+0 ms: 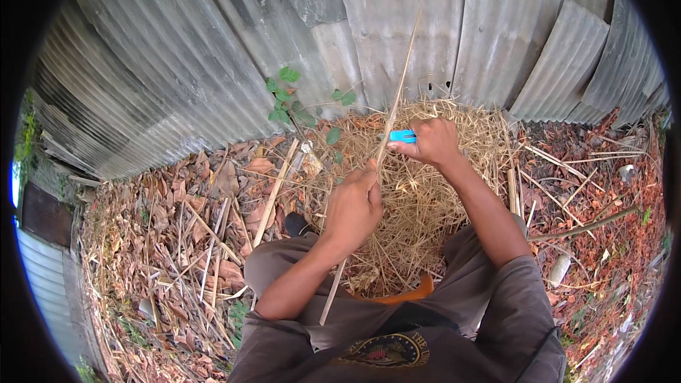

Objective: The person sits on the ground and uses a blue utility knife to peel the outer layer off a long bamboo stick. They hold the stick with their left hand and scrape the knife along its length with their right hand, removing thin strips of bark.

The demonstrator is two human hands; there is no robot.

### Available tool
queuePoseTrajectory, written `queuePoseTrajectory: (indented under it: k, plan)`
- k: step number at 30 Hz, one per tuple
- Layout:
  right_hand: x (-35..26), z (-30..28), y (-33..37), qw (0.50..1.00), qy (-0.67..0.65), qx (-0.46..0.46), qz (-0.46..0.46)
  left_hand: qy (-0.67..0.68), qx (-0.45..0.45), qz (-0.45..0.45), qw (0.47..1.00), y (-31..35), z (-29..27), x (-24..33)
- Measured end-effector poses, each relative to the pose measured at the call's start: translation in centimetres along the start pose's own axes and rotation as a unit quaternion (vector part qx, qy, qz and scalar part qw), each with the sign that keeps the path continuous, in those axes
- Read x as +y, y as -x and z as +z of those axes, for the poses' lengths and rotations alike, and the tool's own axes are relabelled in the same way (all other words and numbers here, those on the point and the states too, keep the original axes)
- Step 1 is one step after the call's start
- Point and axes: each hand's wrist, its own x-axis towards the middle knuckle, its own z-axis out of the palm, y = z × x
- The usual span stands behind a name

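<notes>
My left hand (357,202) is closed around a long, thin, straw-coloured strip (402,78) that looks like split bamboo or dry stalk. The strip slants from near my lap up toward the fence, its far end narrowing. My right hand (434,143) grips a bright blue utility knife (403,136), just beyond my left hand. The knife's front end lies against the strip or very close to it; I cannot make out the blade. Beneath both hands spreads a heap of dry, curly shavings or straw (418,206), reaching between my knees.
A weathered corrugated metal fence (404,50) stands close in front. Green leaves (287,92) grow at its foot. Brown dead leaves (220,177) and dry sticks (275,195) cover the ground at left. At right lie a thicker branch (585,227), more sticks and a pale cylinder (560,269).
</notes>
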Motion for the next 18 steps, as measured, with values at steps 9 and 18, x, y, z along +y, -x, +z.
queuePoseTrajectory:
  k: [9,18]
  plan:
    - [1.9,1.3,-0.1,0.998,0.031,-0.022,0.045,0.007,0.024,0.016,1.0,-0.6,1.9,-0.3]
    - [-1.3,0.4,0.6,0.739,-0.509,-0.294,0.328,0.068,0.032,-0.017,0.997,-0.1,0.7,-0.8]
